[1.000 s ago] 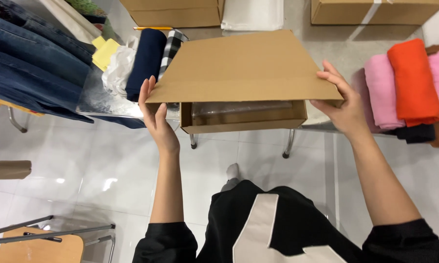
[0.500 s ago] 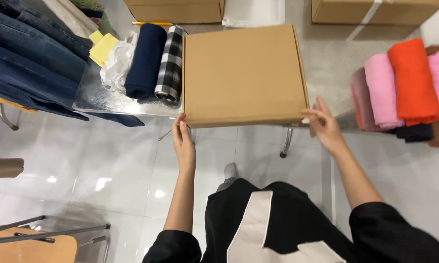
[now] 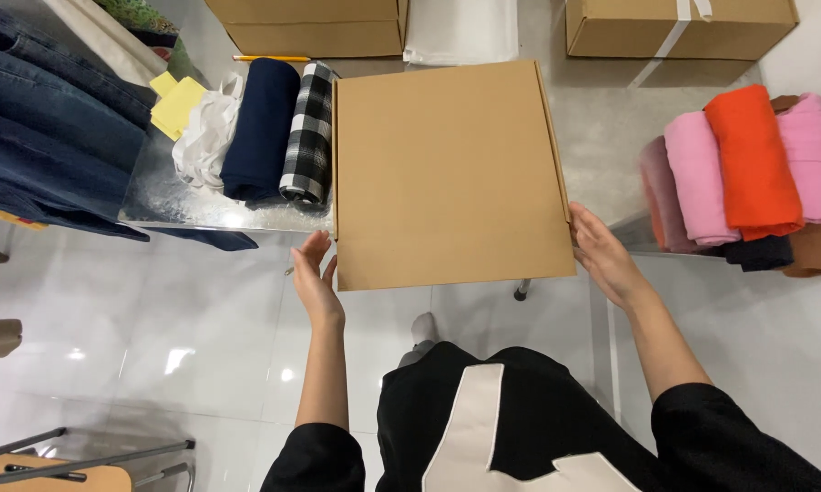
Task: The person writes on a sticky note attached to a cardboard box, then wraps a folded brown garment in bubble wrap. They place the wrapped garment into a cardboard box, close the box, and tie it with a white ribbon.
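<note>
Closest in, two bare hands flank one closed cardboard box (image 3: 447,173). The left hand (image 3: 314,278), at seven o'clock of the box, has open fingers (image 3: 312,246) beside its near left corner; the right hand (image 3: 603,257), at four o'clock, lays loosely spread fingers against its right edge, gripping nothing. The box lies flat on the bench (image 3: 601,128), overhanging the near edge. At nine o'clock lie two rolled cloths, one checked (image 3: 306,132), one navy (image 3: 260,128). At three o'clock sit four rolled garments: three pink (image 3: 693,187), one orange (image 3: 752,159). Two more cartons (image 3: 310,23) stand farthest. The floor (image 3: 155,337) is glossy white tile.
</note>
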